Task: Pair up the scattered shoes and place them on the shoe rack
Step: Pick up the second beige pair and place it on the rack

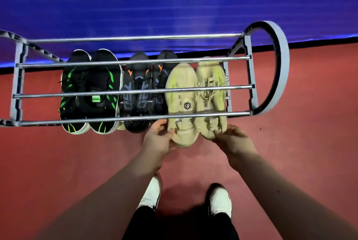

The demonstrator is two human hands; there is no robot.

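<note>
A metal shoe rack (133,118) stands against the blue wall, seen from above. Under its top bars sit a black-and-green pair (89,92), a dark grey pair with orange marks (143,92) and a beige pair at the right. My left hand (157,140) grips the heel of the left beige shoe (182,102), which lies sole up. My right hand (232,139) pinches the heel of the right beige shoe (212,92), which sits upright with its laces showing. Both heels stick out past the front bar.
The rack's curved end frame (280,69) rises at the right. A red floor (300,152) spreads in front of the rack. My own feet in white shoes (220,203) stand close below my arms. The blue wall (174,3) runs behind.
</note>
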